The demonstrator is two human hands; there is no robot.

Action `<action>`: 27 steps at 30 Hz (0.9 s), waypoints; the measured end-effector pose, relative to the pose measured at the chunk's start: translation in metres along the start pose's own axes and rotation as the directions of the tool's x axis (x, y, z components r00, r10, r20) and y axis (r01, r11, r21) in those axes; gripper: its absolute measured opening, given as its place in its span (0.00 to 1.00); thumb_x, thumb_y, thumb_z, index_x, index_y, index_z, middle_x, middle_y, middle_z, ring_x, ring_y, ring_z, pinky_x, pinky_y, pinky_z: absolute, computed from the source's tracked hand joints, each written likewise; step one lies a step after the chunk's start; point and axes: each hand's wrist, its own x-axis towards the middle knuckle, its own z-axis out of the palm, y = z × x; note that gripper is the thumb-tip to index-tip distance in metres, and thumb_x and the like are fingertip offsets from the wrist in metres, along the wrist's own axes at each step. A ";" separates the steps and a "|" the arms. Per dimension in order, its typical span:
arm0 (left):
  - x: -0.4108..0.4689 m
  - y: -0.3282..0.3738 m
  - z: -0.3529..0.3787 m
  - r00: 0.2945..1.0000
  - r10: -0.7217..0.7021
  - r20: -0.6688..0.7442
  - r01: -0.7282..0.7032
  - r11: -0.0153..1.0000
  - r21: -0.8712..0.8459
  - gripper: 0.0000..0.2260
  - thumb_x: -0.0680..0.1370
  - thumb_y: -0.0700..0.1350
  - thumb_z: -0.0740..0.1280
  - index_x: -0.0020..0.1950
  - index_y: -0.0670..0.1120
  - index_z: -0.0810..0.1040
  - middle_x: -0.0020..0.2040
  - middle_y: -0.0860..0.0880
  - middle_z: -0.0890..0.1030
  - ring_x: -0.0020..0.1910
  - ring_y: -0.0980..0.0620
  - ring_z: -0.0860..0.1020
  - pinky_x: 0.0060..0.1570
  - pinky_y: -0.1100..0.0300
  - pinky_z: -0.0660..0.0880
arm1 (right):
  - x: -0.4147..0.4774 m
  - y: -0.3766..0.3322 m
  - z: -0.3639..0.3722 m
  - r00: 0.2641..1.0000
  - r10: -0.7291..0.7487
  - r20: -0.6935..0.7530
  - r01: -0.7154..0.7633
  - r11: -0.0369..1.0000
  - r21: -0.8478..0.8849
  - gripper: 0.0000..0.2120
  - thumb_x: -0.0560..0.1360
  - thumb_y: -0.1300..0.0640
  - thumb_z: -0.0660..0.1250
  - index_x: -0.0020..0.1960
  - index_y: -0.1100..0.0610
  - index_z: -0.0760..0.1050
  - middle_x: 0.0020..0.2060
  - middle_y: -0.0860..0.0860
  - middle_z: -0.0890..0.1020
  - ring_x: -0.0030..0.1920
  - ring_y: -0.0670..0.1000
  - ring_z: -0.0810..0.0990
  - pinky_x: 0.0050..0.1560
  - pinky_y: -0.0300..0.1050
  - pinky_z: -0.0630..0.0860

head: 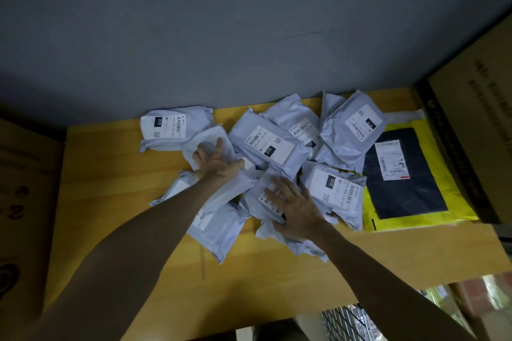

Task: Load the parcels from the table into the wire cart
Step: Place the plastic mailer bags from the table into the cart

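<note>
Table (110,202): wooden, standing against a grey wall (249,22). A pile of grey parcels (268,144) covers its middle and far part. They overlap one another, and most lie with white labels up. All parcels seen are on the table.

Left hand (219,165): reaches into the left of the pile. Its fingers curl over a crumpled parcel (206,141) and grip it, with the thumb out to the right. It cannot be told whether this parcel is lifted off the pile.

Right hand (297,209): palm down, fingers straight and spread, pressing flat on a labelled parcel (253,203) at the near edge of the pile. It grips nothing.

Yellow parcel (404,177): has a dark panel and a white label. It lies flat at the right, touching the right edge of the pile.

Cart (343,324): wire mesh shows below the near table edge, right of centre. Its contents cannot be told.

Cardboard: a left box (25,202) stands beside the table's left end and a right box (471,119) at its right end.
</note>
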 end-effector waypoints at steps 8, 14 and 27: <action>-0.036 -0.038 -0.038 0.990 0.143 0.015 -0.141 0.943 0.300 0.40 0.75 0.68 0.63 0.81 0.59 0.48 0.81 0.46 0.44 0.79 0.41 0.43 0.73 0.42 0.55 | -0.017 0.000 -0.019 0.988 0.142 -0.057 -0.130 0.976 0.174 0.39 0.68 0.37 0.62 0.76 0.49 0.63 0.77 0.54 0.60 0.76 0.58 0.59 0.61 0.64 0.72; -0.061 -0.074 -0.007 0.987 0.144 0.072 -0.161 0.896 0.413 0.43 0.75 0.66 0.65 0.81 0.58 0.43 0.80 0.45 0.37 0.78 0.41 0.39 0.71 0.36 0.58 | -0.013 -0.020 -0.014 0.967 0.254 -0.005 -0.250 0.955 0.162 0.38 0.71 0.35 0.55 0.75 0.54 0.62 0.75 0.58 0.65 0.74 0.60 0.65 0.53 0.63 0.75; -0.081 -0.075 0.008 0.981 0.192 -0.029 -0.158 0.878 0.451 0.39 0.76 0.67 0.61 0.81 0.59 0.44 0.81 0.50 0.38 0.79 0.44 0.42 0.71 0.37 0.58 | -0.022 -0.026 -0.021 0.974 0.227 -0.030 -0.218 0.961 0.171 0.40 0.71 0.33 0.54 0.79 0.49 0.55 0.79 0.52 0.51 0.78 0.56 0.50 0.66 0.61 0.66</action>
